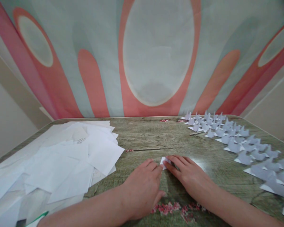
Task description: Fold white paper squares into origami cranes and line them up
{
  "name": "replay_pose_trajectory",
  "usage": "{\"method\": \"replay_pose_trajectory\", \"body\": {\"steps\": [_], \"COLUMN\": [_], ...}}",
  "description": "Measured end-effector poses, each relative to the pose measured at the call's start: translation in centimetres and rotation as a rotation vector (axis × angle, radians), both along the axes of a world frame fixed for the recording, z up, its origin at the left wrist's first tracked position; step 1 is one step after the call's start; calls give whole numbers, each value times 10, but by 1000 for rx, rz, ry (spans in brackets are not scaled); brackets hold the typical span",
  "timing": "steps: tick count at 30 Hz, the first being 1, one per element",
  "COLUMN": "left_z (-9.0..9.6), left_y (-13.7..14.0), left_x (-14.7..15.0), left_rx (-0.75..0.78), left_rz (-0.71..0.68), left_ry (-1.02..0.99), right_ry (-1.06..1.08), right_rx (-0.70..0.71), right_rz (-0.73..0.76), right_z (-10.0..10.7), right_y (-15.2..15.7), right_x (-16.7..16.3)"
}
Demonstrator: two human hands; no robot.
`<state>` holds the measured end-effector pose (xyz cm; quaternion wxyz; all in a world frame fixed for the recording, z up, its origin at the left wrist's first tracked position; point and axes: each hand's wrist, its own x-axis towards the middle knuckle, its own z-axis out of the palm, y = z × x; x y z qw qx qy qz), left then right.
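A small folded piece of white paper (163, 162) lies on the wooden-patterned table between my two hands, partly covered by fingers. My left hand (144, 186) rests at the paper's left edge, its fingers together and bent against it, the thumb lower down and apart from the paper. From the right, my right hand (189, 173) presses the paper with thumb and forefinger. The underside of the paper and its inner folds are hidden.
Overlapping sheets of white paper (68, 160) cover the table's left side. Rows of folded white paper birds (233, 145) stand along the right side. A patterned pink and grey-green backdrop (99, 85) rises behind the table (144, 135). Something green-edged (39, 217) shows beside my left forearm.
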<state>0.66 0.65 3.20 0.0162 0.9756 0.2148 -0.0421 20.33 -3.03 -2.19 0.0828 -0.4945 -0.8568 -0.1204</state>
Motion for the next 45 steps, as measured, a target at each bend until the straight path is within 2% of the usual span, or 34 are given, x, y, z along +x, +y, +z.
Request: {"method": "replay_pose_trajectory", "body": {"steps": [4, 13, 17, 20, 22, 25, 28, 31, 35, 40, 45], "left_z": [1, 5, 19, 25, 20, 1, -18, -24, -21, -14, -13], "left_y": [-1, -1, -4, 2, 12, 29, 38, 38, 38, 50, 57], "left_x": [-1, -8, -9, -6, -3, 1, 5, 8, 12, 20, 34], "left_rx": [19, 78, -3, -160, -245, -310, -334, -288, -276, -393, -531], "left_rz": [-10, -124, -102, -19, 78, 269, 361, 380, 379, 361, 304], "left_ry": [4, -3, -25, -58, -111, -309, -365, -378, -335, -247, -371], "right_ry": [-11, -3, 35, 134, 242, 422, 620, 761, 767, 769, 1011], "right_rx": [-23, -62, -92, -106, -103, -118, -145, -154, -175, -215, -271], "right_rz": [-20, -30, -33, -18, -8, -6, -58, -128, -148, -172, -206], "right_z": [3, 8, 7, 2, -2, -8, -10, -8, -6, -12, -10], "right_y": [-1, -1, 1, 4, 7, 10, 11, 12, 13, 15, 16], "right_x": [-2, -4, -2, 0, 2, 4, 4, 4, 3, 3, 7]}}
